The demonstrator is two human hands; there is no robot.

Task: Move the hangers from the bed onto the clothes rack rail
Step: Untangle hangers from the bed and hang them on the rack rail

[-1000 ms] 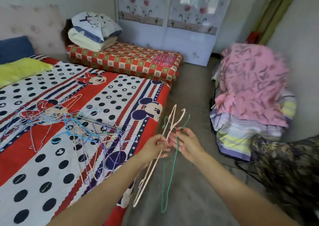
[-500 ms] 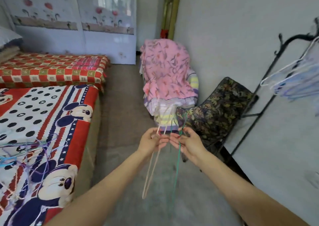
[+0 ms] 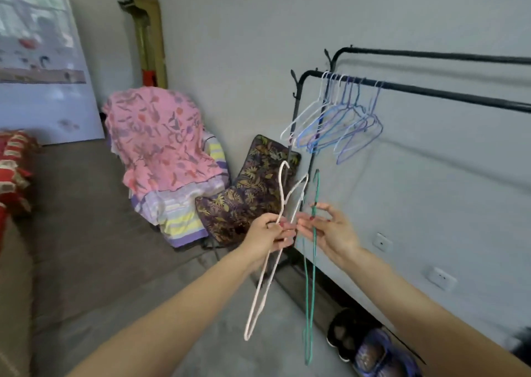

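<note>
My left hand [image 3: 270, 237] grips a pale pink wire hanger [image 3: 264, 284] near its neck, hook up and body dangling toward the floor. My right hand [image 3: 330, 230] pinches a green wire hanger [image 3: 311, 290] that hangs straight down beside the pink one. Both hands are close together in front of the black clothes rack. Its front rail [image 3: 431, 90] runs to the right above my hands, and several white, blue and purple hangers [image 3: 339, 120] hang near its left end. The bed is almost out of view at the left edge.
A chair heaped with a pink floral cloth [image 3: 161, 143] and striped bedding stands by the wall. A dark leaf-patterned cushion [image 3: 247, 192] leans at the rack's left post. Dark shoes [image 3: 367, 345] lie under the rack. A second rail [image 3: 431, 56] runs behind the first.
My view has swung right, away from the bed, and now faces the clothes rack. Both hands kept hold of the pink and green hangers and carried them along.
</note>
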